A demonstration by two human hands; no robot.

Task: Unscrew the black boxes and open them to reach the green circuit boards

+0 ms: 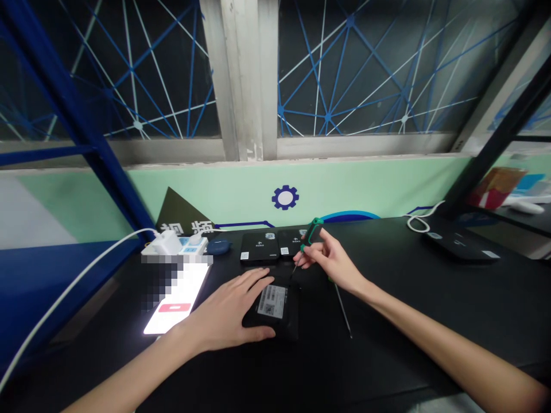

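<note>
A flat black electronic box [291, 321] lies on the black table with its white printed label [273, 302] facing up. My left hand [235, 310] lies across its left side, thumb on the near part and fingers over the far part, steadying it. In my right hand [333, 261] is a screwdriver [315, 229] with a black and green handle, tilted. Its thin shaft points down to the box's far right corner; whether the tip touches a screw I cannot tell. Beneath my right hand a second long metal shaft [343, 310] lies on the table, its upper end partly hidden.
Two similar black boxes [259, 246] lie side by side beyond my hands, and another black box [462, 246] is at the right. A lit tablet-like screen [181, 298], a power strip [172, 245] with white cables and a dark blue case [218, 247] are at the left.
</note>
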